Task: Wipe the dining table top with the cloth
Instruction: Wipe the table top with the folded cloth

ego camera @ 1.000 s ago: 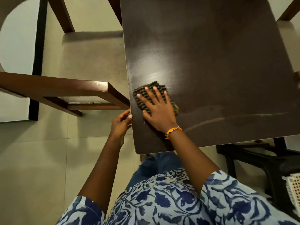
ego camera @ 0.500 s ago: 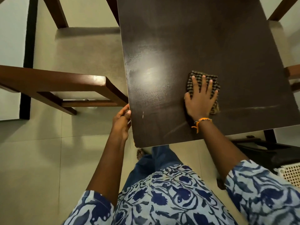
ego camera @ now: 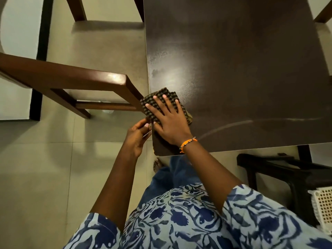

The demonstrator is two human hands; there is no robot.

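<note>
cloth (ego camera: 162, 103), dark and checked, lies folded at the left edge of the dining table top (ego camera: 242, 69), near the corner closest to the person, with its left side reaching just past the edge. right hand (ego camera: 168, 121) lies flat on top of it, fingers straight and spread, palm pressing the fabric down onto the dark brown surface; an orange bracelet (ego camera: 187, 143) circles that wrist. left hand (ego camera: 138, 133) sits just beside the table's edge, below the cloth, its fingers loosely curled with the fingertips up against the edge; it holds nothing that can be made out. a bright patch of reflected light sits on the table top just beyond the cloth, and a pale curved streak (ego camera: 251, 123) runs across the surface to the right of the hand. a brown wooden chair (ego camera: 75, 81) stands on the tiled floor to the left, the end of its top rail close to the cloth. a black stool or bench (ego camera: 280, 169) stands under the near right part of the table, and a white lattice basket (ego camera: 323, 203) shows at the right border. the person wears a blue and white patterned top (ego camera: 188, 221).
</note>
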